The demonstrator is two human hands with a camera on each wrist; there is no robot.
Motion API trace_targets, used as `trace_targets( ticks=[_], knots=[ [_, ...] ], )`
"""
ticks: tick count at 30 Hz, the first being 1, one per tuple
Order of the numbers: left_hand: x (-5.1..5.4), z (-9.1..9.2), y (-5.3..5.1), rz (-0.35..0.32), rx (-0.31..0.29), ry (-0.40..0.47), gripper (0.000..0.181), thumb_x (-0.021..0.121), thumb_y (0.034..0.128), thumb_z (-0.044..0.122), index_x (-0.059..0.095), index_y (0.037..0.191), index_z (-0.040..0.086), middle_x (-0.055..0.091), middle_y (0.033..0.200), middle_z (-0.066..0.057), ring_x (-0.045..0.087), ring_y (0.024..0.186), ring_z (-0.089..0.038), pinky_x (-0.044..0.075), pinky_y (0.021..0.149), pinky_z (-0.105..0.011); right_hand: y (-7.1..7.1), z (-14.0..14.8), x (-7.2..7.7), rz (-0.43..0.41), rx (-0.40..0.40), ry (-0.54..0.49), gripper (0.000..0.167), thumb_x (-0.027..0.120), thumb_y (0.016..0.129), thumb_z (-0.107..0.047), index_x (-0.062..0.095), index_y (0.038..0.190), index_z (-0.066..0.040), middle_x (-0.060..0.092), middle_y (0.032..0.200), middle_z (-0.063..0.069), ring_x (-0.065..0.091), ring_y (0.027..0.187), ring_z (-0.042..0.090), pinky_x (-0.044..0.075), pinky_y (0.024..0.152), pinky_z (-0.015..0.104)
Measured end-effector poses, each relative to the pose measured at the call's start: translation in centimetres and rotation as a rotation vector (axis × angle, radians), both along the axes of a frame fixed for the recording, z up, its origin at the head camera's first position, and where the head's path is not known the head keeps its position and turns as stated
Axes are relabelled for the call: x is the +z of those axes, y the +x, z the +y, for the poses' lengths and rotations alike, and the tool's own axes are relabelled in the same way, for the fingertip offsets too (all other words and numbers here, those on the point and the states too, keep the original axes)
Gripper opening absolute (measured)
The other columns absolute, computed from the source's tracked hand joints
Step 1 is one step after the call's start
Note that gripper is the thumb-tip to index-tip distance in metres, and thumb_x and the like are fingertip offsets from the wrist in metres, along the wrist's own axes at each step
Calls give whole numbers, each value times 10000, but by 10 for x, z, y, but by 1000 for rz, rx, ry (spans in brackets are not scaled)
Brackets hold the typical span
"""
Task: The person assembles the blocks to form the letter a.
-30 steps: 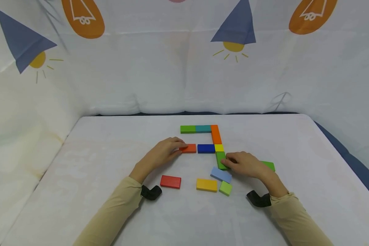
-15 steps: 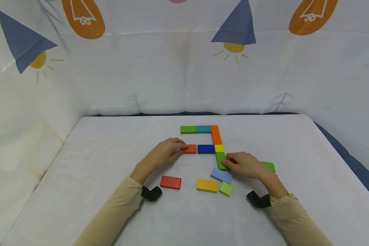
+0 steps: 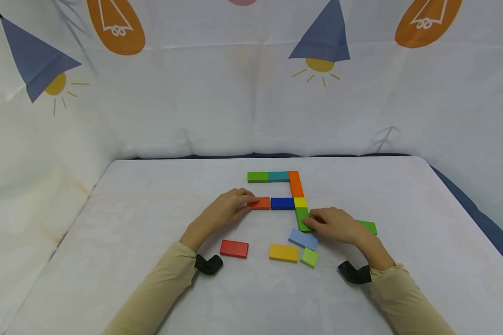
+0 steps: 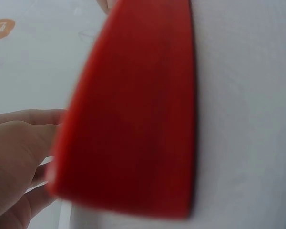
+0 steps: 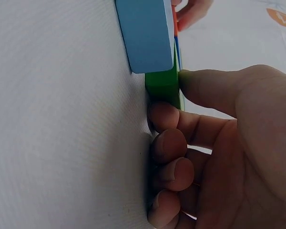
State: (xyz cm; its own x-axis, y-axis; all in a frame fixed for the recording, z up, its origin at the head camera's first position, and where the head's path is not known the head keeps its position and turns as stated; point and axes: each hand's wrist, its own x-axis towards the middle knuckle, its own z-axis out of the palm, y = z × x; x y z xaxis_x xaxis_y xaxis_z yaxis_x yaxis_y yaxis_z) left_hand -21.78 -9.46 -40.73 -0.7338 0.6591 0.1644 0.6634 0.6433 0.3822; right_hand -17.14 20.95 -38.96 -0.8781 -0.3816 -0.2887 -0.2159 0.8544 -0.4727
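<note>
My left hand (image 3: 224, 209) pinches the left end of an orange-red block (image 3: 263, 204), whose right end meets or nearly meets a dark blue block (image 3: 282, 204). A small yellow block (image 3: 300, 202) joins the blue one on the right. My right hand (image 3: 335, 225) has its thumb on the top of a green block (image 3: 302, 217) below the yellow one. In the right wrist view, the index fingertip (image 5: 163, 117) lies against that green block's side, and the other fingers are curled on the cloth. An orange block (image 3: 295, 184), a teal block (image 3: 279, 176) and another green block (image 3: 257, 177) continue the line behind.
Nearer me lie a red block (image 3: 234, 249), a golden yellow block (image 3: 283, 253), a light blue block (image 3: 303, 239) and a small light green block (image 3: 309, 257). One more green block (image 3: 368, 227) shows behind the right wrist. White cloth (image 3: 121, 223) covers the table.
With the left hand, the orange-red block has slid slightly right, narrowing its gap to the dark blue block. The right hand keeps its place on the green block.
</note>
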Motion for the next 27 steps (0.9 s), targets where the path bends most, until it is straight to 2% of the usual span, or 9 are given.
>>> trace_targets(
  ticks=[12, 27],
  knots=[
    [-1, 1, 0, 8, -11, 11, 328, 644, 896, 143, 637, 1224, 162, 632, 1181, -5, 574, 1131, -161, 474, 985, -325, 0, 1, -1, 1, -1, 2, 290, 495, 966, -371, 548, 801, -138, 452, 639, -23, 449, 618, 131, 324, 571, 251],
    [0, 1, 0, -17, -26, 34, 317, 629, 906, 141, 634, 1223, 148, 633, 1181, -7, 572, 1126, -162, 477, 977, -322, -1, 3, -3, 15, 10, -18, 303, 488, 971, -371, 543, 779, -143, 457, 636, -32, 442, 594, 124, 318, 556, 238]
  ],
)
